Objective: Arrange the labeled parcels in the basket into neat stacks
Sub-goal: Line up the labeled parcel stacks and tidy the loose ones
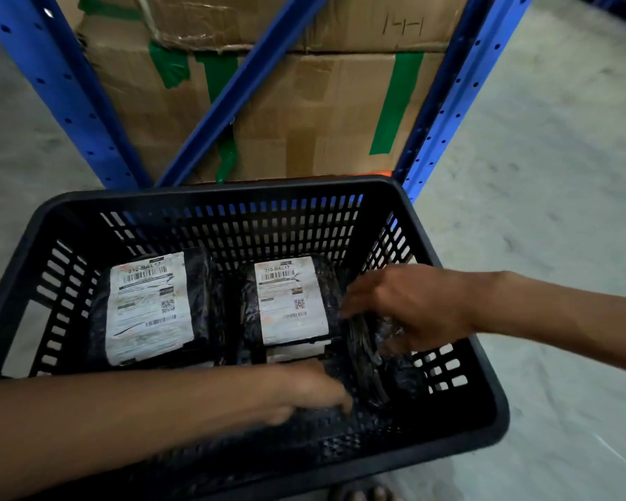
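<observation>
A black slatted plastic basket (449, 218) sits on a grey concrete floor (557, 157) in front of blue metal racking (69, 103) that holds taped cardboard boxes (304, 113).

The right hand (409, 305) reaches in from the right, fingers curled down over a black plastic-wrapped parcel (371, 359) that stands on edge at the basket's right side; it touches and partly grips the top of this parcel. The left hand (311, 388) comes in from the lower left, fingers loosely bent and resting low against the same parcel's near end. It is blurred, so whether it truly clasps anything cannot be told.

Two more black parcels lie flat side by side toward the back of the basket, each with a white shipping label facing up: the left labeled parcel (149, 309) and the middle labeled parcel (291, 300). Another white label edge shows beneath the middle one, so it tops a stack.

The upright parcel's label is hidden. Bare toes show at the bottom edge, cut off.
</observation>
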